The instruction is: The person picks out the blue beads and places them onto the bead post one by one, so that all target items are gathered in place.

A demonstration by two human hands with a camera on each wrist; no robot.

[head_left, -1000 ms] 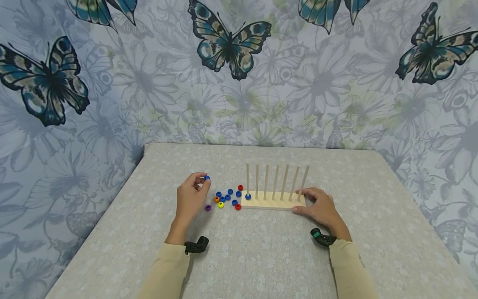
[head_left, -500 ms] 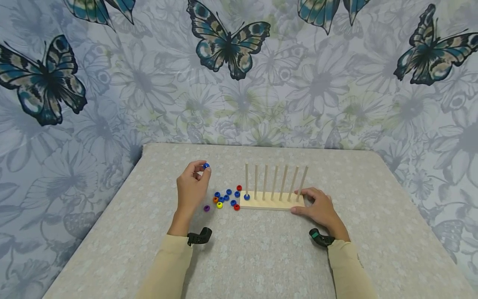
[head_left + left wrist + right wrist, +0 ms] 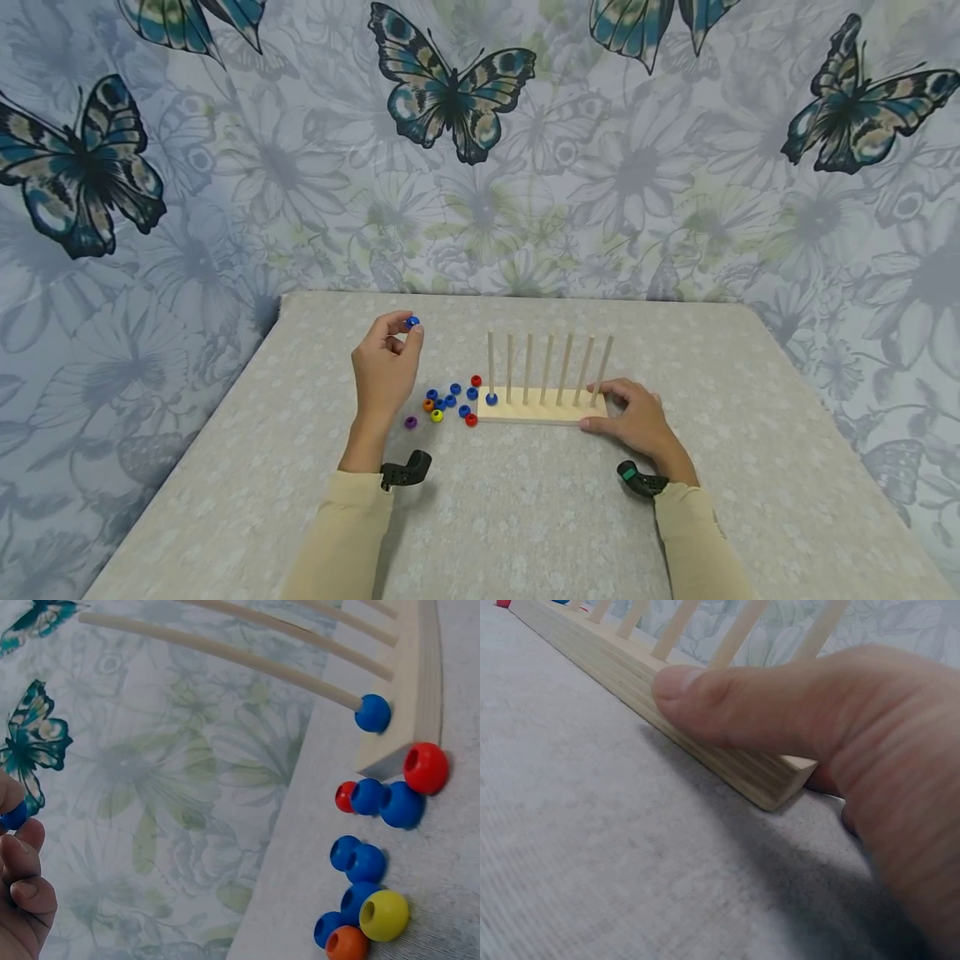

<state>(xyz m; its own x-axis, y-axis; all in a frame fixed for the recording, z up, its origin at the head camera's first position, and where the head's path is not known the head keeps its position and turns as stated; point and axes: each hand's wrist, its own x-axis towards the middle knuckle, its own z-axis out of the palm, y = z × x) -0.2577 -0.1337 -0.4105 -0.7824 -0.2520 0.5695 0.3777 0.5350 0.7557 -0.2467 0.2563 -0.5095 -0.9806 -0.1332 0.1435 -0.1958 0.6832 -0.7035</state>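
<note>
Between its thumb and fingertips, my left hand (image 3: pixel 385 367) pinches a blue bead (image 3: pixel 412 322), held up in the air left of the pegs. A pale wooden peg board (image 3: pixel 542 410) with a row of several upright pegs lies on the table. Another blue bead (image 3: pixel 373 713) sits at the foot of the leftmost peg; the other pegs are bare. My right hand (image 3: pixel 637 422) grips the board's right end, with the thumb along the front edge, as the right wrist view shows. Its other fingers are mostly hidden behind the board there.
Loose beads lie on the table left of the board: several blue ones, two red, a yellow bead (image 3: pixel 437 416), an orange bead (image 3: pixel 347 944) and a purple bead (image 3: pixel 410 422). A patterned cloth covers the table (image 3: pixel 525 517), which meets a butterfly-print wall behind.
My left hand has risen with the blue bead, away from the table. The right hand keeps its grip on the board's right end. The whole head view has shifted slightly.
</note>
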